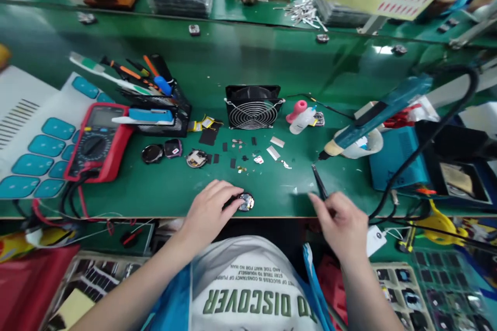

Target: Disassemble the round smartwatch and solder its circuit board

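Stretching across the view, a green bench (155, 194) holds a black fan (253, 108); nearer, the right hand (344, 222) closes around tweezers (319, 182) as the left hand (212, 207) pinches a round device (246, 201) by the near edge.

Round watch bodies (196, 158): three. Purple-rimmed squarish watch body (173, 148): one. Tweezers (319, 182): one pair. Cooling fan (252, 114): one. Multimeter (94, 145): one. Mesh pen holder (155, 128): one. White strips (273, 153) near fan: two. Small modules (194, 30) along rear ledge (252, 26): four.
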